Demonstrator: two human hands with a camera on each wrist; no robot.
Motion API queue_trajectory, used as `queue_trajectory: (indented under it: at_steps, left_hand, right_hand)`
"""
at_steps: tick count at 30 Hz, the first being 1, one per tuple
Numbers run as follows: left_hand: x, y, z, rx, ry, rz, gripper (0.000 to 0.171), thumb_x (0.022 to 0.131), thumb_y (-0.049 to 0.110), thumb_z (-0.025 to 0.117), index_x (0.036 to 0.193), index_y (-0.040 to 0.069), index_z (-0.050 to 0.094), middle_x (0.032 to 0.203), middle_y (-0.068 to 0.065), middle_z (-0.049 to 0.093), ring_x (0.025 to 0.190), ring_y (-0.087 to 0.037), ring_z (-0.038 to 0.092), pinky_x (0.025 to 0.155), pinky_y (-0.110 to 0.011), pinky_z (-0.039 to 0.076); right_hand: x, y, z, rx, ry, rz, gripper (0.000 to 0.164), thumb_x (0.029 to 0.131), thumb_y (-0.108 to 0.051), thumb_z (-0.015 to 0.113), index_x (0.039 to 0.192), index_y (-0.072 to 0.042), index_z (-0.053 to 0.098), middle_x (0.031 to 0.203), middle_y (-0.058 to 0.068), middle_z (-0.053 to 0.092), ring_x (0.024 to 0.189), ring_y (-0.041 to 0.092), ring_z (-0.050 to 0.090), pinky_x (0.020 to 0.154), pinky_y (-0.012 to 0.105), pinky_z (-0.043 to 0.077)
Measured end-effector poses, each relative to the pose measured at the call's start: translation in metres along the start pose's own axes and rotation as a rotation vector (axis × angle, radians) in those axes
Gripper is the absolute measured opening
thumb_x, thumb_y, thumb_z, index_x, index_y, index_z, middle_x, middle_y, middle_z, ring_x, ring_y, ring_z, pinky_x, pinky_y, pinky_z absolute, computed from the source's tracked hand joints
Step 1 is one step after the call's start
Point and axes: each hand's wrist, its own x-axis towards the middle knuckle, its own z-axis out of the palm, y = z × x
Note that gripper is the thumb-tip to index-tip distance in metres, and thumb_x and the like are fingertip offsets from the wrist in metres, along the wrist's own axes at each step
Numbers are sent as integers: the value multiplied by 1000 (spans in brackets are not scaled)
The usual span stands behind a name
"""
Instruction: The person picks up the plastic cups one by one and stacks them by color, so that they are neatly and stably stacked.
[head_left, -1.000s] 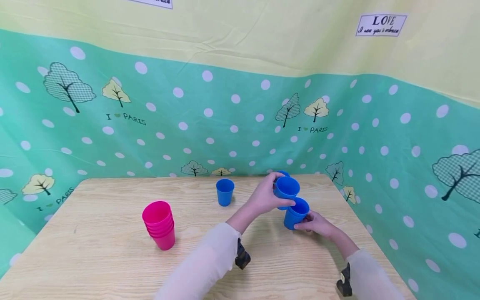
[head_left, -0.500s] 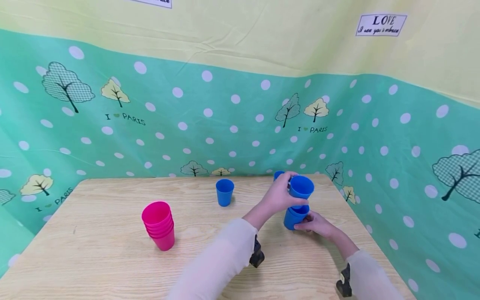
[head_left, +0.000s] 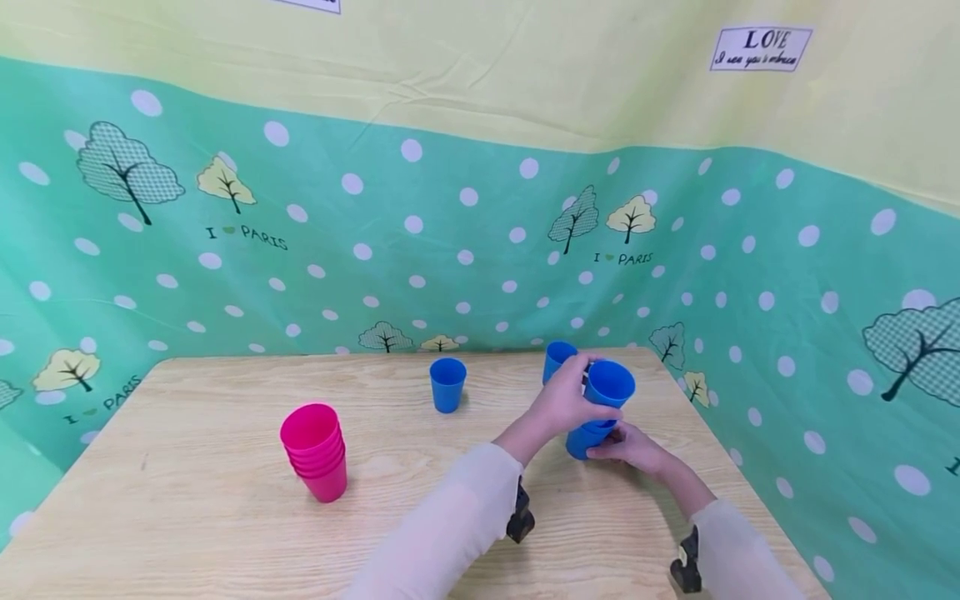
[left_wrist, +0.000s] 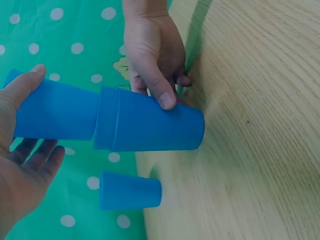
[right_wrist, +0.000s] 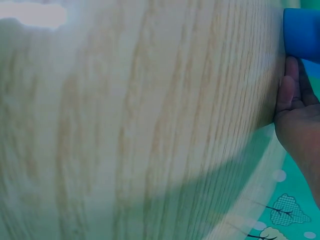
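My left hand [head_left: 562, 406] grips a blue cup [head_left: 610, 386] at the right of the table, thumb on one side and fingers on the other. Directly below, two nested blue cups [head_left: 581, 442] stand upright with my right hand [head_left: 634, 448] holding them low on the side. In the left wrist view the lifted cup [left_wrist: 57, 111] lines up with the nested pair [left_wrist: 157, 127], its base right at their rim. A blue cup [right_wrist: 303, 35] shows at the right wrist view's edge, against the fingers. Behind the left hand stands another blue cup [head_left: 557, 359], partly hidden.
A single blue cup [head_left: 447, 386] stands toward the back middle of the wooden table [head_left: 225, 533]. Left of it is a stack of several pink cups [head_left: 318, 467]. A green patterned curtain [head_left: 420, 250] hangs along the back and right edges.
My left hand has carried its blue cup rightward, away from the back cup, then lowered it over the nested pair. The right hand has stayed put on that pair.
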Motion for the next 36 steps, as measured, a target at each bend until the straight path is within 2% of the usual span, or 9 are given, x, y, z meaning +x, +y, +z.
queue_trajectory:
  at_steps: [6, 10, 15, 19, 21, 26, 36]
  left_hand:
    - [0, -4, 6, -4, -14, -24, 78, 74, 36, 79, 137, 18, 38, 133, -1, 51, 119, -18, 52, 95, -32, 48]
    - [-1, -9, 11, -9, -21, -32, 78, 73, 37, 79, 137, 18, 39, 134, -2, 50, 122, -19, 51, 98, -35, 46]
    - [-3, -18, 17, -33, -20, -49, 78, 73, 35, 80, 137, 17, 38, 135, -4, 49, 124, -22, 50, 101, -40, 45]
    - [-3, -25, 20, -40, -22, -60, 78, 74, 33, 79, 137, 14, 39, 134, -5, 50, 123, -23, 51, 100, -41, 45]
    - [-3, -28, 21, -48, -22, -55, 75, 74, 33, 79, 135, 13, 40, 132, -6, 51, 122, -23, 52, 100, -39, 45]
    - [-4, -29, 22, -53, -22, -60, 68, 77, 35, 77, 131, 13, 43, 128, -5, 53, 119, -21, 54, 99, -35, 46]
    - [-8, -36, 25, -23, -24, -103, 65, 79, 34, 74, 132, 11, 44, 128, -6, 55, 119, -22, 54, 99, -38, 46]
  right_hand:
    - [0, 2, 0, 11, -4, -32, 75, 87, -21, 66, 146, -7, 21, 148, 22, 30, 135, 43, 32, 107, 55, 33]
    - [0, 4, 0, -6, -4, -45, 71, 88, -22, 65, 144, -7, 24, 147, 21, 32, 133, 42, 35, 106, 54, 35]
    - [1, 4, -1, -27, -6, -20, 67, 88, -23, 65, 142, -6, 28, 144, 19, 38, 125, 34, 44, 99, 43, 43]
    - [1, 3, -1, -30, -2, -8, 67, 87, -24, 65, 141, -5, 30, 141, 20, 42, 120, 30, 48, 91, 34, 43]
    - [1, 3, -1, -28, -7, -22, 68, 87, -23, 65, 142, -4, 29, 140, 21, 42, 120, 32, 48, 91, 36, 44]
    - [1, 4, 0, -12, -16, -53, 72, 87, -21, 65, 144, -3, 24, 143, 23, 39, 127, 39, 43, 102, 48, 41]
    - [2, 5, 0, -3, 2, -20, 70, 85, -23, 67, 140, 1, 32, 139, 26, 44, 124, 38, 48, 95, 41, 47]
